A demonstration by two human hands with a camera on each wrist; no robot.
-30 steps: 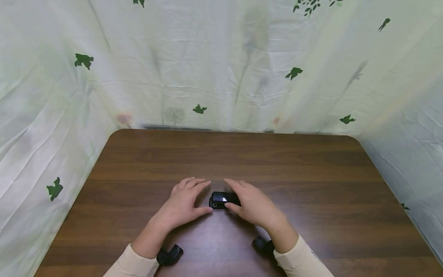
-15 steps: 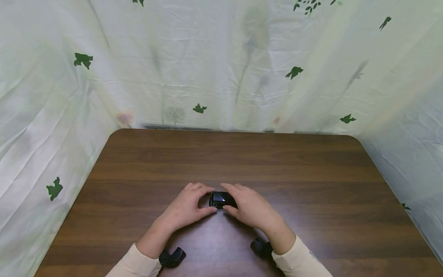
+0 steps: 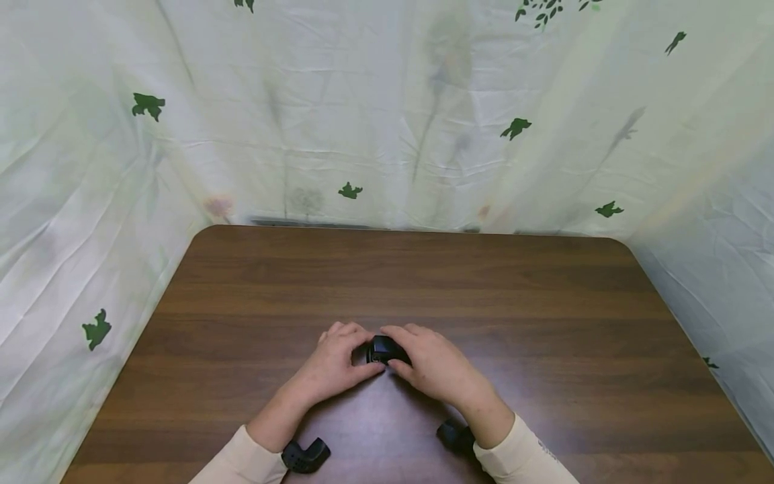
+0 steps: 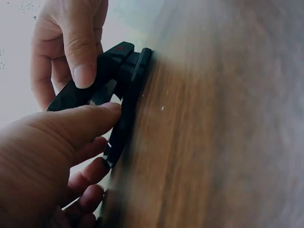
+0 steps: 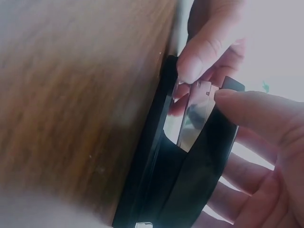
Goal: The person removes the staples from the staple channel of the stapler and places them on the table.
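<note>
A black stapler lies on the table between the two hands, its front end toward the left. My left hand pinches that front end with thumb and fingers; in the left wrist view its thumb lies against the lower part. From the other side my right hand grips the top arm, thumb and fingers on either flank. Between the stapler's base and top arm a gap shows in the right wrist view, with a shiny metal strip inside it. Fingers hide much of the rear.
The brown wooden table has rounded far corners. A pale curtain with green leaf prints hangs behind it and along both sides. Black wrist devices sit under both wrists, close above the tabletop.
The left hand has moved right and taken hold of the stapler's front end. My right hand has slid slightly left along the stapler, covering more of it.
</note>
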